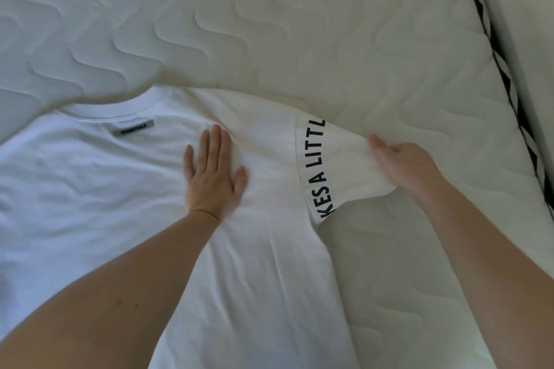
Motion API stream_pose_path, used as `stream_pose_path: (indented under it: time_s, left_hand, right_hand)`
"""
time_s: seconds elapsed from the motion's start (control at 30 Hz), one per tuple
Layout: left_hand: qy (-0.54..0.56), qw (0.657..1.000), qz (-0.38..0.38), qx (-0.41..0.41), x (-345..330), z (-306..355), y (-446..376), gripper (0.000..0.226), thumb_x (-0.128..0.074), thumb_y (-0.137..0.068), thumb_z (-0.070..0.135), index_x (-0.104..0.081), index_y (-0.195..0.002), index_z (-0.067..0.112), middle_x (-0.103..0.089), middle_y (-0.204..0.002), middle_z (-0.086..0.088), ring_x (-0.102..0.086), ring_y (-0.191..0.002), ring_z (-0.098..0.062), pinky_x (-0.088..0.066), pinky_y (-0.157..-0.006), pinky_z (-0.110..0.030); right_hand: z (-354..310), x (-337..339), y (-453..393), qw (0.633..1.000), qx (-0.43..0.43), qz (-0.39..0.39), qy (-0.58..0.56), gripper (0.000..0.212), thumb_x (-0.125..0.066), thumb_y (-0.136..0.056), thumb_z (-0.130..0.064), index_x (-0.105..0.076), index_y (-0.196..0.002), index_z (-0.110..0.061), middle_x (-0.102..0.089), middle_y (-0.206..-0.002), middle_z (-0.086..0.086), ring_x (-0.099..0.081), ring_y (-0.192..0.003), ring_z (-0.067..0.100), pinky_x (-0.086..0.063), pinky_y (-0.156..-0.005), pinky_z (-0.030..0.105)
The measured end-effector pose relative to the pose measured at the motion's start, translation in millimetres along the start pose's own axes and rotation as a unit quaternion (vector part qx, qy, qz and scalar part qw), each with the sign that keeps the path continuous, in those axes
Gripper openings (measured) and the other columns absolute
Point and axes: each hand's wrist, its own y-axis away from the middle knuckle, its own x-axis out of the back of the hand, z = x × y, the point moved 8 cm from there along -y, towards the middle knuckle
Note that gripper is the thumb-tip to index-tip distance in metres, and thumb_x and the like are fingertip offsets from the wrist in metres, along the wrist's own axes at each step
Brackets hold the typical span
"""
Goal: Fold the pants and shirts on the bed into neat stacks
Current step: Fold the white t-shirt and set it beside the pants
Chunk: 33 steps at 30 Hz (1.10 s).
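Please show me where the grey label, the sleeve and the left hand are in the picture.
Label (134, 127), head view: middle of the grey tab below the collar.
Sleeve (344, 165), head view: white cloth beside the black letters.
Left hand (214, 174), head view: back of the hand.

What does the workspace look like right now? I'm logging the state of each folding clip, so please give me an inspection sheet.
Surface: white quilted mattress, bare.
Job's things: white T-shirt spread flat, grey neck label showing; lettered sleeve lifted out to the side.
Clutter: nothing seen.
Hands: left hand presses flat on the shirt; right hand pinches the sleeve edge.
Cables: nothing seen.
Surroundings: black-and-white patterned trim along the mattress edge.
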Motion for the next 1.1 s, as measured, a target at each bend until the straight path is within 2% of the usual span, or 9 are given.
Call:
stream_pose_path:
  time_s: [0.13,0.2,0.3,0.43,0.53,0.7,0.8,0.9,1.1]
  left_hand:
    - [0.001,1.000,-0.006,-0.006,-0.6,1.7,0.1,0.074,-0.023,-0.095,0.051,0.001,-0.157,0.017,0.002,-0.165,-0.003,0.006,-0.151,-0.019,0.006,-0.121,-0.046]
    - [-0.002,1.000,-0.006,-0.004,0.1,1.1,0.4,0.073,-0.022,-0.095,0.051,0.002,-0.157,0.019,0.004,-0.165,-0.001,0.007,-0.151,-0.018,0.006,-0.121,-0.045]
    - [0.000,1.000,-0.010,-0.005,0.2,2.0,0.0,0.072,-0.021,-0.095,0.051,0.005,-0.156,0.024,0.005,-0.165,-0.001,0.008,-0.151,-0.018,0.007,-0.120,-0.046]
    - [-0.003,1.000,-0.018,-0.008,0.3,3.6,0.1,0.068,-0.021,-0.095,0.051,0.005,-0.155,0.033,0.004,-0.165,-0.004,0.006,-0.151,-0.022,0.004,-0.120,-0.048]
    - [0.000,1.000,-0.016,-0.011,1.2,4.2,0.3,0.068,-0.022,-0.095,0.051,0.004,-0.155,0.034,0.004,-0.165,-0.004,0.005,-0.151,-0.022,0.003,-0.121,-0.049]
    - [0.019,1.000,-0.005,-0.005,2.4,2.0,0.3,0.075,-0.025,-0.094,0.052,0.002,-0.157,0.021,0.001,-0.165,-0.002,0.003,-0.151,-0.020,0.003,-0.121,-0.047]
    - [0.023,1.000,0.000,-0.004,3.8,2.6,0.7,0.075,-0.025,-0.094,0.052,0.001,-0.157,0.019,-0.001,-0.165,-0.002,0.002,-0.151,-0.019,0.003,-0.121,-0.046]
    - [0.023,1.000,0.000,-0.003,3.8,2.6,0.9,0.075,-0.025,-0.094,0.052,0.000,-0.157,0.018,-0.002,-0.165,-0.002,0.002,-0.151,-0.018,0.003,-0.121,-0.047]
    - [0.021,1.000,0.000,-0.009,0.9,2.6,1.2,0.074,-0.023,-0.095,0.053,-0.001,-0.157,0.019,-0.002,-0.165,-0.001,0.002,-0.152,-0.018,-0.003,-0.121,-0.050]
  right_hand:
    - [5.3,-29.0,13.1,0.916,0.009,-0.201,-0.347,0.061,-0.063,-0.076,-0.068,-0.069,-0.109,-0.017,-0.068,-0.121,0.009,-0.065,-0.111,0.021,-0.044,-0.103,0.039]
    - [1.1,-35.2,32.1,0.873,0.113,-0.273,-0.389,0.062,-0.072,-0.077,-0.053,-0.061,-0.129,-0.021,-0.063,-0.132,0.006,-0.057,-0.124,0.024,-0.040,-0.108,0.040]
    - [7.2,-52.4,57.8,0.876,0.162,-0.296,-0.344,0.054,-0.075,-0.078,-0.020,-0.060,-0.129,-0.032,-0.064,-0.131,-0.002,-0.057,-0.125,0.014,-0.045,-0.103,0.032]
    - [18.1,-47.5,56.0,0.939,0.063,-0.101,-0.324,0.031,-0.078,-0.081,-0.031,-0.070,-0.110,-0.024,-0.074,-0.105,-0.009,-0.068,-0.098,0.006,-0.051,-0.092,0.034]
    - [19.3,-39.8,60.5,0.939,0.040,-0.045,-0.339,0.015,-0.070,-0.089,-0.028,-0.070,-0.101,-0.020,-0.075,-0.087,-0.008,-0.069,-0.076,0.009,-0.054,-0.067,0.027]
    - [38.2,-31.8,71.3,0.966,0.008,0.011,-0.258,0.027,-0.067,-0.092,-0.031,-0.059,-0.074,-0.012,-0.046,-0.045,-0.007,-0.038,-0.037,0.010,-0.033,-0.039,0.017]
    - [51.4,-25.0,69.6,0.994,-0.031,0.023,-0.104,0.015,-0.066,-0.091,-0.029,-0.066,-0.087,-0.014,-0.056,-0.060,-0.002,-0.056,-0.057,0.017,-0.039,-0.054,0.024]
    - [35.5,-1.7,68.9,0.987,-0.033,0.136,-0.084,0.012,-0.059,-0.091,-0.030,-0.060,-0.100,-0.022,-0.060,-0.079,-0.005,-0.061,-0.085,0.025,-0.039,-0.070,0.031]
    - [-93.2,-8.5,58.7,0.945,0.207,0.254,-0.002,0.032,-0.061,-0.090,-0.022,-0.060,-0.121,-0.012,-0.059,-0.121,0.008,-0.050,-0.116,0.030,-0.035,-0.096,0.039]
